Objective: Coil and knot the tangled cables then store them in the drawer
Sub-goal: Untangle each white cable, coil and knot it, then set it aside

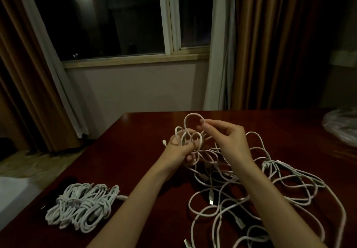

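- the left hand [180, 148] grips a small bundle of white cable loops [190, 141], fingers curled round the gathered turns; the loops stand roughly upright above the table, their long axis running up and away from the person.
- the right hand [225, 136] pinches the topmost loop [193, 121] between thumb and forefinger, the other fingers curled loosely; this loop is a rounded arch rising above the bundle toward the table's far edge.
- a short cable end with a small connector [164, 143] sticks out to the left of the left hand.
- from the bundle the cable trails down and toward the near right, joining a loose tangle of white cables [260, 189] sprawled flat over the table's right half, reaching toward the near edge; the strands curve and cross in wide, irregular loops.
- the cables look braided or matte, thin and round; several metal-tipped plugs [211, 199] lie among them, pointing in mixed directions.
- no brand, label or writing can be read anywhere.
- near the table's left edge, toward the near corner, lies a pile of coiled, knotted white cables [83, 207], each an elongated oval bound at its middle, lying side by side and touching.
- the table [135, 161] is dark reddish-brown wood with a glossy surface.
- at the far right edge sits a crumpled clear plastic bag [342, 126], blurred.
- beyond the table, a window [123, 16] shows dark glass between brown curtains [270, 45].
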{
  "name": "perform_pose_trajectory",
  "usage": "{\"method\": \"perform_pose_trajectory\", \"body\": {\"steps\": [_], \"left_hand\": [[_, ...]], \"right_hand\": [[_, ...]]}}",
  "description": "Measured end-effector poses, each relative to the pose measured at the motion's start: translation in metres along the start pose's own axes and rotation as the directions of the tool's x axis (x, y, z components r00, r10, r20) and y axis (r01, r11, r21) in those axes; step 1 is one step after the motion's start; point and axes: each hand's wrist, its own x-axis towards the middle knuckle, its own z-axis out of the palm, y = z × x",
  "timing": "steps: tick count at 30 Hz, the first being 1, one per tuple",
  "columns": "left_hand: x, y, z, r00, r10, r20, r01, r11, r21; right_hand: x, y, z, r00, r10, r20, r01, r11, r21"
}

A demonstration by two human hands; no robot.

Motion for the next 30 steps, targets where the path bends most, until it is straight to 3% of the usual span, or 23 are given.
{"method": "perform_pose_trajectory", "body": {"steps": [2,4,7,10,16,18,20,23,27,30], "left_hand": [[0.001,0.003,0.0,0.99,0.012,-0.14,-0.029,0.993,-0.116],[0.003,0.006,-0.004,0.957,0.01,-0.292,-0.072,0.976,-0.204],[0.006,0.006,-0.012,0.924,-0.007,-0.383,-0.081,0.973,-0.214],[0.007,0.008,-0.017,0.9,-0.035,-0.434,-0.113,0.944,-0.311],[0.013,0.007,-0.034,0.859,-0.15,-0.489,-0.204,0.776,-0.596],[0.012,0.005,-0.038,0.863,-0.162,-0.478,-0.188,0.776,-0.602],[0.01,0.003,-0.035,0.881,-0.159,-0.445,-0.094,0.863,-0.495],[0.006,0.003,-0.022,0.942,-0.172,-0.289,0.075,0.945,-0.318],[0.0,0.005,-0.006,0.988,-0.151,-0.003,0.151,0.987,-0.055],[-0.001,0.006,-0.002,0.99,-0.118,0.071,0.119,0.993,-0.003]], "right_hand": [[0.002,0.006,0.0,0.996,0.063,0.057,-0.056,0.992,-0.117],[0.001,0.014,0.004,0.964,0.168,0.206,-0.104,0.951,-0.291],[-0.002,0.021,0.008,0.902,0.23,0.366,-0.08,0.92,-0.383],[0.0,0.023,0.001,0.878,0.273,0.394,-0.041,0.862,-0.506],[0.002,0.025,-0.012,0.844,0.373,0.384,-0.054,0.773,-0.632],[0.001,0.025,-0.012,0.905,0.308,0.293,-0.05,0.761,-0.647],[0.001,0.023,-0.013,0.97,0.182,0.163,-0.043,0.784,-0.62],[0.001,0.013,-0.012,0.998,0.058,0.033,-0.035,0.878,-0.477],[-0.001,0.008,-0.005,0.999,0.038,0.037,-0.024,0.949,-0.315],[-0.001,0.006,-0.001,0.997,0.057,0.047,-0.044,0.971,-0.236]]}}
